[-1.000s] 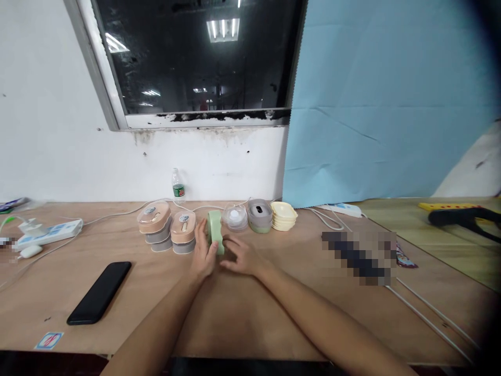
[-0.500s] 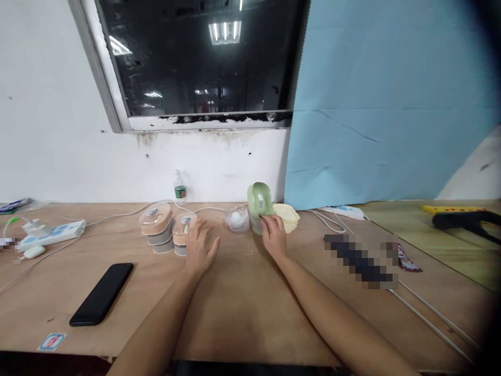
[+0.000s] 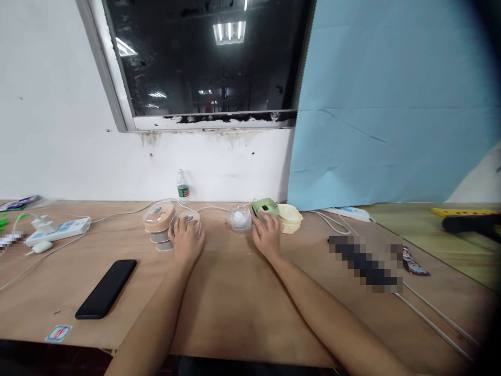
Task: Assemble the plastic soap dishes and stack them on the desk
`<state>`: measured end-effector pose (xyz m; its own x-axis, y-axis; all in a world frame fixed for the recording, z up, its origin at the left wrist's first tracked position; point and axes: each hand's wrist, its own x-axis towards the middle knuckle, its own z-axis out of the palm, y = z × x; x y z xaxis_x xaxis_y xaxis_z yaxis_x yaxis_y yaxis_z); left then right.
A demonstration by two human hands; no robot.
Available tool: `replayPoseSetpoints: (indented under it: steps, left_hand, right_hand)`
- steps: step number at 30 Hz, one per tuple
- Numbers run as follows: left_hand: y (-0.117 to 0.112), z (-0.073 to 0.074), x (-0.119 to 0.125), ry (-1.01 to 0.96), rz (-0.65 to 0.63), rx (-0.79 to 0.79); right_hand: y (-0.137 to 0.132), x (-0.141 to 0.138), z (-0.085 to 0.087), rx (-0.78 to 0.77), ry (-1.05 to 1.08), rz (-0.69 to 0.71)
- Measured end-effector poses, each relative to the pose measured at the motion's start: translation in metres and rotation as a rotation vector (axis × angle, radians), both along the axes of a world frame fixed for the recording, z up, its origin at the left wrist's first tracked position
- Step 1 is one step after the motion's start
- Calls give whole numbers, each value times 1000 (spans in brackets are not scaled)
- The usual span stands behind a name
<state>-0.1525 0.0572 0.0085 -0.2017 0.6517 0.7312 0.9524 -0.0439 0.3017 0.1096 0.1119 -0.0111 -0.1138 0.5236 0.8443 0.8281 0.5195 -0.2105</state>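
My left hand [image 3: 185, 241] curls over the smaller stack of peach-lidded containers [image 3: 193, 216], its thumb on the right side; the hand hides most of that stack. Directly left of it stands a bigger stack of peach and grey containers [image 3: 159, 219] with a clear top. My right hand [image 3: 268, 235] is at the front of a light green container [image 3: 266, 207], fingers apart and fingertips at its near side. Just left of that hand sits a clear plastic container [image 3: 239, 218] with a whitish middle. Pale yellow nested containers [image 3: 290, 218] stand to the right of the green one.
A black phone [image 3: 106, 289] lies at the front left. A water bottle [image 3: 182, 187] stands by the wall. Power strips [image 3: 58, 231] and white cables run along the back. On the right are a blurred dark object [image 3: 364, 263], a snack wrapper [image 3: 415, 262] and a yellow-black tool [image 3: 469, 222].
The green container has gone from tipped up to lying lower, and my right hand's fingers have spread at its front. My left hand has moved left onto the smaller peach-lidded stack.
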Motion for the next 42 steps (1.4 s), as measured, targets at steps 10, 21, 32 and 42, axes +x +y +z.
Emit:
replayPoseSetpoints:
  steps: [10,21,32,42]
  left_hand:
    - [6,-6,-4,1,18,-33]
    - [8,-7,-3,-128,19,11]
    - [19,-19,-14,-91,-75,145]
    - [-5,-7,19,-183,-483,153]
  right_hand:
    - [23,-42,-19,-244,21,191]
    - [24,-37,-19,-250,76,88]
    - [23,-34,-19,-237,107,141]
    - [1,-36,-9,-174,87,310]
